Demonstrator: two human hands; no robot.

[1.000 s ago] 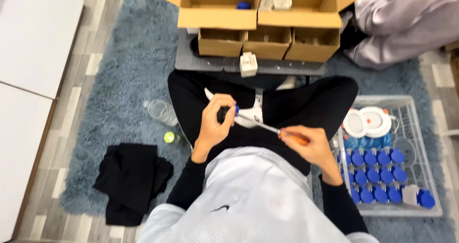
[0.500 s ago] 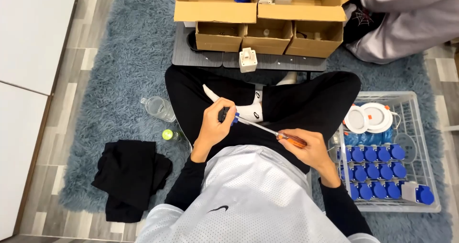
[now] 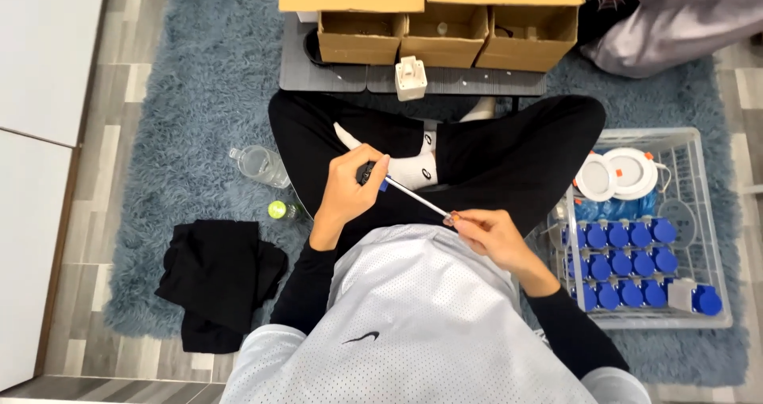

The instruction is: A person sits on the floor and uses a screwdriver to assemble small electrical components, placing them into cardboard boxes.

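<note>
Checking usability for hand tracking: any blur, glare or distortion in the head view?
Head view: even, soft indoor light, no hard shadows. Left hand and right hand are fairly sharp; the screwdriver shaft shows a thin highlight. Small glare on the white round lamps in the wire basket. Mild wide-angle bending at frame edges.

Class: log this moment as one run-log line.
left hand: holds small dark part | right hand: holds screwdriver, tip at part | basket: to the right

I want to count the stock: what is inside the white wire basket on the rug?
The wire basket holds rows of blue-capped parts and two round white discs. Whatever lies beneath the caps is hidden.
</note>
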